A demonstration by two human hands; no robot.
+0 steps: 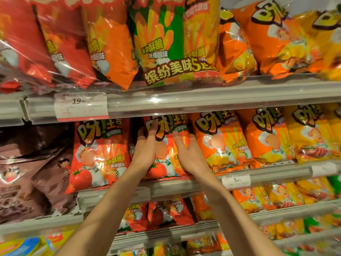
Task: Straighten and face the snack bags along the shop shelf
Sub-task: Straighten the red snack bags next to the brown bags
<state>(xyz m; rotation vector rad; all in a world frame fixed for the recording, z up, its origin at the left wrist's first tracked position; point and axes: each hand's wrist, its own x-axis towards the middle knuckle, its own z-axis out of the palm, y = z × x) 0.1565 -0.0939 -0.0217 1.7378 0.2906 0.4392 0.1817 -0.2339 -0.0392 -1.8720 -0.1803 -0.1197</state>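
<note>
While our fingers (153, 126) spread wide, they press flat on a red snack bag (164, 156) in the middle shelf (184, 187) row. Our left hand (145, 146) covers the bag's left side, with fingertips up by the big letters. Our right hand (190, 152) lies open on its right side. Neither hand grips it. Just left stands another red bag (99, 156). Just right stands an orange bag (219, 143). A price tag (236, 180) sits on the shelf edge.
</note>
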